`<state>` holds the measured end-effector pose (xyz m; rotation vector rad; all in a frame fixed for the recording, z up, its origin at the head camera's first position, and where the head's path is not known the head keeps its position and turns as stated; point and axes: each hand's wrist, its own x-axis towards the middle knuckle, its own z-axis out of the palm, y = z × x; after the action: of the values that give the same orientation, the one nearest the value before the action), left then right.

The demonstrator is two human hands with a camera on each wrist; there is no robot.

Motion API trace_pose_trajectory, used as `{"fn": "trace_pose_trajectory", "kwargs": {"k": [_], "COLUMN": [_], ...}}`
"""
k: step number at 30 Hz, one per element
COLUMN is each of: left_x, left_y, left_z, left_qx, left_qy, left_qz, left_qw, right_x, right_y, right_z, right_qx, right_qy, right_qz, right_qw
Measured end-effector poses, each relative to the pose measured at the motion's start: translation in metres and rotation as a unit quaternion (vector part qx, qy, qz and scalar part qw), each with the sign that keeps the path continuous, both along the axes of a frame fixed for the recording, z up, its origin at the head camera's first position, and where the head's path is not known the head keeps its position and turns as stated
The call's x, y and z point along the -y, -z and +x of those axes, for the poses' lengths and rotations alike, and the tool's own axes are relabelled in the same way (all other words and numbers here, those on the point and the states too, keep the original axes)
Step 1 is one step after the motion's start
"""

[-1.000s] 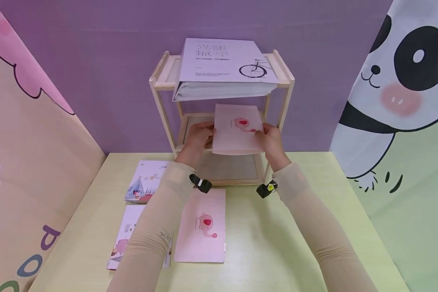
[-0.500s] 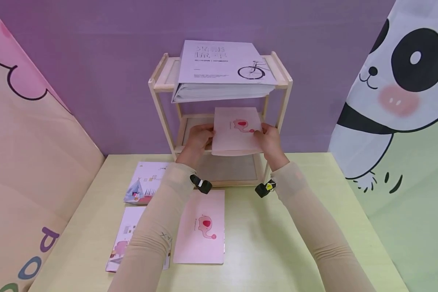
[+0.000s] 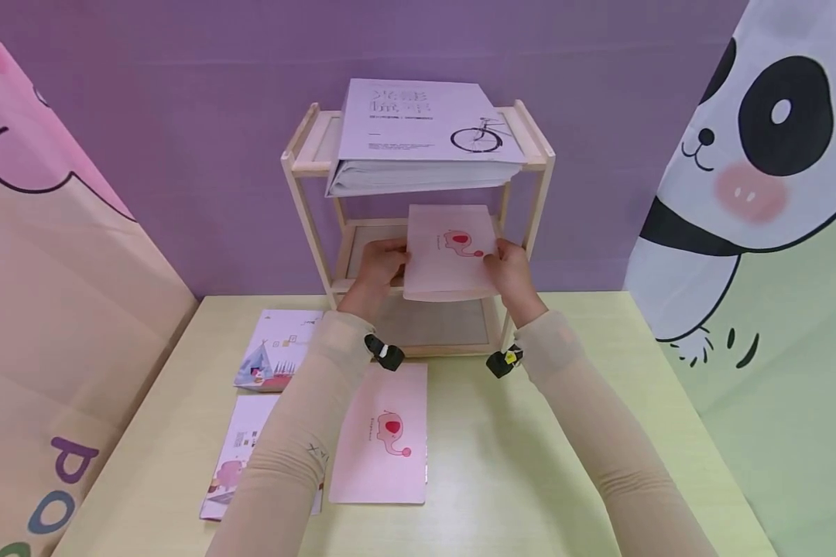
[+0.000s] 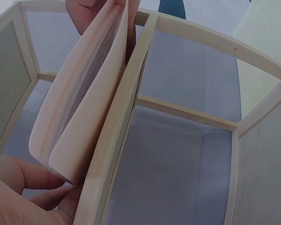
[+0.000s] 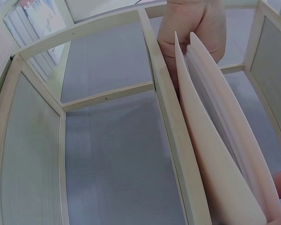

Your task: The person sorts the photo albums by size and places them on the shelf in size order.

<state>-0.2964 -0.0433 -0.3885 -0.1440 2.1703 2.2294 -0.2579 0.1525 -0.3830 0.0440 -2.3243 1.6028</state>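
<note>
In the head view we see the left hand (image 3: 376, 275) at nine o'clock of a pink elephant-print booklet (image 3: 449, 267) and the right hand (image 3: 511, 278) at three, each grip pinching an edge. The booklet is over the middle shelf (image 3: 372, 232) of a wooden rack (image 3: 305, 209); at twelve o'clock a thick book (image 3: 425, 128) lies on top. On the worktop (image 3: 495, 464), a matching pink copy (image 3: 386, 433) lies at seven o'clock and two illustrated books (image 3: 275, 352) around eight (a sleeve (image 3: 286, 441) hides part of them).

In the left wrist view we find the left grip at eight o'clock, by the booklet's lower corner, its covers parted.

In the right wrist view the right grip holds on at four o'clock; we cannot tell whether the booklet touches the rack.
</note>
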Motion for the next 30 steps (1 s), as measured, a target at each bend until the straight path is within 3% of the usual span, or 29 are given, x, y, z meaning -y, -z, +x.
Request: {"fn": "trace_pose_trajectory", "kwargs": {"k": [13,19,30], "left_x": [-0.0014,-0.0029,-0.0039], "left_y": [0.0004,0.0013,0.0021], "left_z": [-0.0008,-0.0021,-0.0022], "left_qx": [-0.014,-0.025,-0.036], "left_qy": [-0.001,-0.005,-0.006], "left_qz": [0.007,0.015,0.009], "left_qw": [0.9999,0.9996,0.9993], "right_x": [0.0022,0.0032,0.0034], "right_y": [0.003,0.0026,0.0038], "right_z": [-0.0048,-0.0073,-0.0088], "right_qx": [-0.018,-0.033,0.006], "right_qy": [0.006,0.011,0.011], "right_qz": [-0.01,0.011,0.029], "right_qw": [0.9998,0.9993,0.9995]}}
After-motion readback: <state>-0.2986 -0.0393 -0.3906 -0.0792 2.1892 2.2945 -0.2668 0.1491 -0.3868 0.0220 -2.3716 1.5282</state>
